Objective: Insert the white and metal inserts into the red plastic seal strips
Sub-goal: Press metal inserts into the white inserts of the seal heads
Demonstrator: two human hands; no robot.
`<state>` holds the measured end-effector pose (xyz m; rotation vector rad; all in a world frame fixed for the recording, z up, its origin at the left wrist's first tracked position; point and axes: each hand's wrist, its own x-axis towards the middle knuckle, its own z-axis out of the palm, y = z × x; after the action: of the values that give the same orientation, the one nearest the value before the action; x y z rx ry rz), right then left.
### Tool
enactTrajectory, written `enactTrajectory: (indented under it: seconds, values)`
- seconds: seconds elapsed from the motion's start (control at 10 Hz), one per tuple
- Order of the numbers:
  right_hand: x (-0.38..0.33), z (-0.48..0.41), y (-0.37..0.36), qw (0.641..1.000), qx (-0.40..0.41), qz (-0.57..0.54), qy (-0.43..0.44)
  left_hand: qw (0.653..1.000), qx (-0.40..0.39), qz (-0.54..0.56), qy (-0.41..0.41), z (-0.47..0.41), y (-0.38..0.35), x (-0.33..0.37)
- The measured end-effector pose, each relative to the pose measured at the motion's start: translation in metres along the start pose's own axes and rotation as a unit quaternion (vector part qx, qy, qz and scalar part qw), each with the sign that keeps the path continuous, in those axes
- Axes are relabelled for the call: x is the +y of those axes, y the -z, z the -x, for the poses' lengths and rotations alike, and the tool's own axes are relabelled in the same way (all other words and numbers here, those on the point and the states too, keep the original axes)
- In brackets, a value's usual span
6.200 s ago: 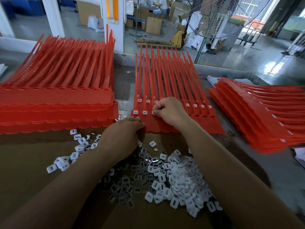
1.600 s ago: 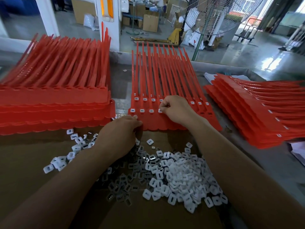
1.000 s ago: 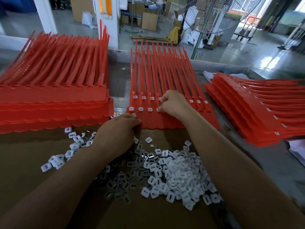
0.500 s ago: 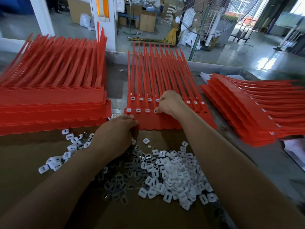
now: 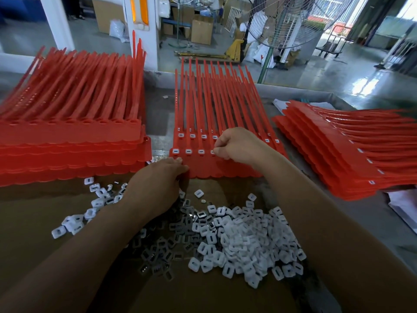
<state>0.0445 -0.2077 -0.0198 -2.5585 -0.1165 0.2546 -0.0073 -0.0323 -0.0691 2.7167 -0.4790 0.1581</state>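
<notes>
A sheet of red seal strips (image 5: 225,163) lies in the middle of the table, on top of another such sheet. Three white inserts (image 5: 188,151) sit in its front row at the left. My right hand (image 5: 237,143) is curled over the fourth slot and pinches a white insert at its fingertips. My left hand (image 5: 158,184) rests at the sheet's front left edge, fingers curled down; whether it holds inserts I cannot tell. A heap of loose white and metal inserts (image 5: 237,240) lies on brown cardboard (image 5: 33,245) in front.
A tall stack of red strip sheets (image 5: 72,141) stands at the left. Another stack with inserts fitted (image 5: 352,154) fans out at the right. White paper (image 5: 404,206) lies at the right edge. A fan and boxes stand on the factory floor beyond the table.
My right hand has stepped right along the front row, slot by slot, leaving three inserts seated. My left hand has stayed at the sheet's front left edge.
</notes>
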Motion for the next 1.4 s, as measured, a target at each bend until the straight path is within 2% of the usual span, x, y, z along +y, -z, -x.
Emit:
enactTrajectory:
  seconds: [0.1,0.4,0.6,0.8,1.0,1.1,1.4]
  values:
    - [0.004,0.016,0.002,1.0,0.003,0.003,0.02,1.0,-0.006,0.004,0.008,0.0,0.0,0.001]
    - [0.03,0.062,0.003,0.996,-0.077,-0.019,0.039,1.0,-0.026,0.002,0.018,-0.001,0.0,0.002]
    - [0.024,0.07,-0.008,0.99,-0.107,-0.006,0.09,1.0,-0.02,0.006,0.021,0.0,0.001,0.002]
    - [0.017,0.071,-0.019,0.985,-0.141,0.015,0.1,0.999,-0.023,0.007,0.02,0.0,0.002,0.002]
    - [0.017,0.073,-0.02,0.984,-0.142,0.008,0.109,0.999,-0.023,0.011,0.019,0.001,0.001,0.001]
    - [0.017,0.074,-0.019,0.985,-0.13,-0.031,0.107,1.0,-0.023,0.009,0.02,0.001,0.002,0.001]
    - [0.023,0.072,-0.012,0.986,-0.07,-0.105,0.105,1.0,-0.021,0.004,0.018,0.001,0.001,0.001]
